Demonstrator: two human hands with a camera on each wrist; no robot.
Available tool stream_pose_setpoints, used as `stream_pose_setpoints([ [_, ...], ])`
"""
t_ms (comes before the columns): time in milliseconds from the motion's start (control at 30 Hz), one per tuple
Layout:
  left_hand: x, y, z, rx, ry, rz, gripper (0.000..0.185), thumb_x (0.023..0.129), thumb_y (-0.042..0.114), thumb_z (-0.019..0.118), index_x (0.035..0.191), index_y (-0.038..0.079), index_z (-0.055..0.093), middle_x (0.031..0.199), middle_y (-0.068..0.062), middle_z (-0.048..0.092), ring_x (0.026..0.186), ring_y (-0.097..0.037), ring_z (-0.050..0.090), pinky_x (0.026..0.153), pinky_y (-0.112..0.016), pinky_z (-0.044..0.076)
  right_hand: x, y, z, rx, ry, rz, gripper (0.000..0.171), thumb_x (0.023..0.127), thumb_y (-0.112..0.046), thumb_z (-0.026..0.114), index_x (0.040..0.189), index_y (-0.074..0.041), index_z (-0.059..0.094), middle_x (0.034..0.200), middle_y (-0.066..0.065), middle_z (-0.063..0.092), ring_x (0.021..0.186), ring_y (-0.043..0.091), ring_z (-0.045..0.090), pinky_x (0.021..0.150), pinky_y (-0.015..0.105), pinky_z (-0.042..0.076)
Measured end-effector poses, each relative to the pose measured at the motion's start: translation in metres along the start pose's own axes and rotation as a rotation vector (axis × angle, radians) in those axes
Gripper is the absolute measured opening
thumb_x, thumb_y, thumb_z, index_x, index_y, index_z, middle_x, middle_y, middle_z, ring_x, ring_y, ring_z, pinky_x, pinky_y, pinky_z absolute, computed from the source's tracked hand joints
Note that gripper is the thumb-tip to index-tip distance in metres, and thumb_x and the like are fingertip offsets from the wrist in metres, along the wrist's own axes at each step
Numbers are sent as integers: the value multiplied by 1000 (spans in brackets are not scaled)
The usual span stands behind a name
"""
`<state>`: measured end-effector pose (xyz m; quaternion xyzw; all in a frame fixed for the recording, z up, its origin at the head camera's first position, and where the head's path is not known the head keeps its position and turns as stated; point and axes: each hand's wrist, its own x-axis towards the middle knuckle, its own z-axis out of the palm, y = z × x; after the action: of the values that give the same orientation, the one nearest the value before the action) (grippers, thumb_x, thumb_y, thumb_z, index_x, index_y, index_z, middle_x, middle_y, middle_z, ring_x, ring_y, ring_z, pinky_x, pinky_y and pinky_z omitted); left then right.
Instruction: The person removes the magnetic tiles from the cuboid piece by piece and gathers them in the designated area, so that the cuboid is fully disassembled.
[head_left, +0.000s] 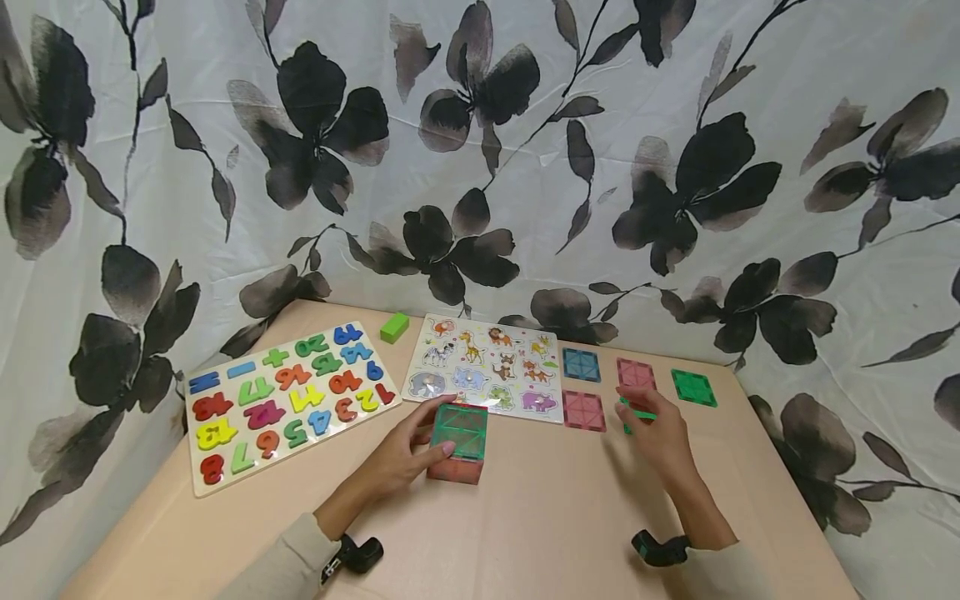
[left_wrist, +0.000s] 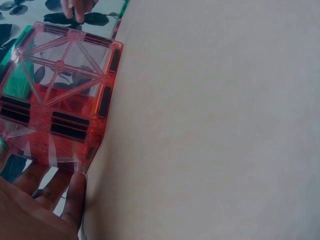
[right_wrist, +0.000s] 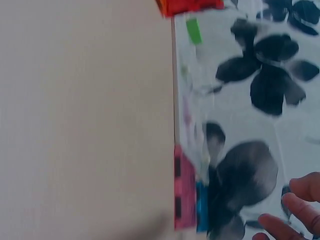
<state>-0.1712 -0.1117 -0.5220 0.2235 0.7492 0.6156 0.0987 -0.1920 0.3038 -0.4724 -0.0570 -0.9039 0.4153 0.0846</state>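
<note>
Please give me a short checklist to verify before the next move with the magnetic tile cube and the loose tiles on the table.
1. Left hand steadies the tile cube: ok, its fingers touch the cube's side.
2. Cube stands on the table: ok.
3. Right hand has a tile: ok, it is on a green tile, though how the fingers grip it cannot be told.
4. Spare tiles within sight: ok, blue tile, two pink tiles and another green one lie flat.
5. Free space around the cube: ok, the animal puzzle lies just behind it.
6. Cube's joints fully closed: cannot tell.
</note>
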Motion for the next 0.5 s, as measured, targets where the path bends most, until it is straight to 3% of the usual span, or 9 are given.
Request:
stream_pose_setpoints([
  [200,1,-1,0,-14,-3,1,71,106,23,67,167,20,31,152,-18,51,132,-38,64,100,-22,55,-18,-29,21,50,-88,-76,32,105,-14,67,137,-16,67,141,8,67,130,28,62,101,24,54],
  [500,0,0,-1,-19,-9,-7,71,106,23,67,167,19,31,154,-17,51,134,-38,63,102,-22,54,-42,-59,59,228,-258,-117,31,102,-15,72,133,-20,70,139,2,68,124,24,66,100,28,53],
])
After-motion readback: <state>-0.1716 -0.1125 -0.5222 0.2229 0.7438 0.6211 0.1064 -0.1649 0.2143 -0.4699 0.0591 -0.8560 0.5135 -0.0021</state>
